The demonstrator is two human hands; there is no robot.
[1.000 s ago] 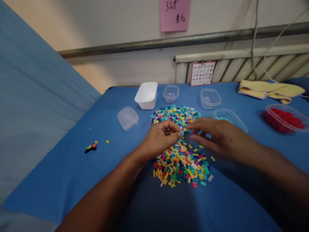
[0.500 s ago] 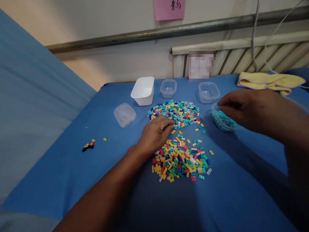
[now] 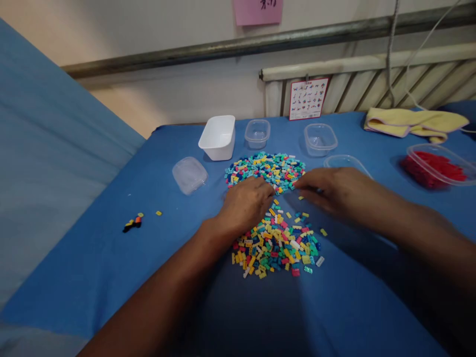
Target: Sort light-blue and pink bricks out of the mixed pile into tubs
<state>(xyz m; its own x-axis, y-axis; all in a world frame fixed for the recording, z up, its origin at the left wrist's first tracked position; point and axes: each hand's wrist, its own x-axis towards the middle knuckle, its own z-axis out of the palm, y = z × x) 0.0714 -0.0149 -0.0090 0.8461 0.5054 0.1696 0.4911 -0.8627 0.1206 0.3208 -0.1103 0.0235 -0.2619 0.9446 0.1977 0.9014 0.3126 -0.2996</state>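
My left hand [image 3: 250, 201] rests at the near edge of the far pile of small building bricks [image 3: 267, 168], its fingers curled down. Whatever its fingertips hold, if anything, is hidden. At the right edge of that same pile is my right hand [image 3: 330, 191], thumb and forefinger a little apart, no brick visible between them. Closer to me lies a second pile of bricks [image 3: 278, 243], mostly yellow, with pink, white, green and blue ones. Beyond my right hand, a clear container [image 3: 345, 159] shows only its far rim; the hand hides the rest.
At the back stand a white tub [image 3: 219, 139] and clear containers [image 3: 257, 134] [image 3: 320, 140]. A clear box of red bricks [image 3: 437, 168] and a yellow cloth [image 3: 412, 123] are at right. A lid [image 3: 189, 175] and a small black-orange brick piece [image 3: 133, 223] lie left.
My right hand has moved left and down from over the container of turquoise bricks to the far pile's edge. The red brick box now shows. My left hand has barely moved.
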